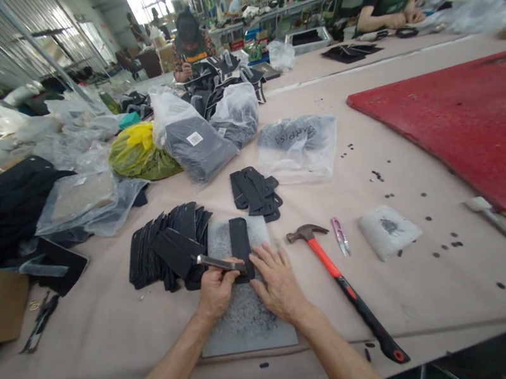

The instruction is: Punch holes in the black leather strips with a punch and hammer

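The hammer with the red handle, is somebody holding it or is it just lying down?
Lying down. The hammer rests flat on the table, with no hand touching it; the right hand is beside it.

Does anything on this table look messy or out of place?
Yes: small dark punched-out bits lie scattered across the table, and the grey pad under the hands is pitted and speckled with them. The hammer lies askew.

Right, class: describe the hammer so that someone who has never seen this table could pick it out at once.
Start at the big red mat on the pale table, then drop towards the near edge, right of the right hand. The hammer lies there diagonally. Unlike the small snips by its head, it is long, with an orange and black handle.
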Motion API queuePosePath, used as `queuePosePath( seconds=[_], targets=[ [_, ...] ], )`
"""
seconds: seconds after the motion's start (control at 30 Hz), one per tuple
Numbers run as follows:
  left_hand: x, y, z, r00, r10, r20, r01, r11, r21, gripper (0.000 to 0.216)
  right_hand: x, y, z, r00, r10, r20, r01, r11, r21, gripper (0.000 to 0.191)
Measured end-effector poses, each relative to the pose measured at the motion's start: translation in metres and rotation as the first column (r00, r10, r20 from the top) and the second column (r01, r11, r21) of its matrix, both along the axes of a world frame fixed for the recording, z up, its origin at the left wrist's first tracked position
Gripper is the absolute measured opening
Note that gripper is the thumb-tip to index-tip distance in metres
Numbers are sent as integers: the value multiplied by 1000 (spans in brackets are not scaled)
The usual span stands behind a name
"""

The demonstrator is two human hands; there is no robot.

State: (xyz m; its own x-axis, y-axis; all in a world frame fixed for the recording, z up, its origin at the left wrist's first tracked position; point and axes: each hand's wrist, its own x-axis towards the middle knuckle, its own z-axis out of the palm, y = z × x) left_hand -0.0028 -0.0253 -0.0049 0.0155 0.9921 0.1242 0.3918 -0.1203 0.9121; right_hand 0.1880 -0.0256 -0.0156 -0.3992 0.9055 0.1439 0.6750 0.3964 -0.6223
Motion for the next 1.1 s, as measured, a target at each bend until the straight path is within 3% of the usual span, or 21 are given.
queuePosePath(
  seconds=[0.27,0.43,0.93,1.0,1.1],
  targets=[
    [3,4,-3,963,-80,-255,120,982,145,19,0,0,1,1000,-3,-7,3,1000,-12,55],
    [5,6,-5,938,-88,-336,151,975,165,23,-1,-1,-1,1000,0,-9,0,1000,-7,56],
    [5,6,-5,948,-80,-307,142,972,188,23,-1,-2,2,999,30,44,-29,999,-19,56],
    [6,6,-4,950,-76,-303,139,972,189,23,7,-4,8,999,-38,33,37,999,24,52],
    [5,6,-3,947,-79,-311,139,974,176,22,37,-10,17,955,-294,30,288,949,124,43]
  ],
)
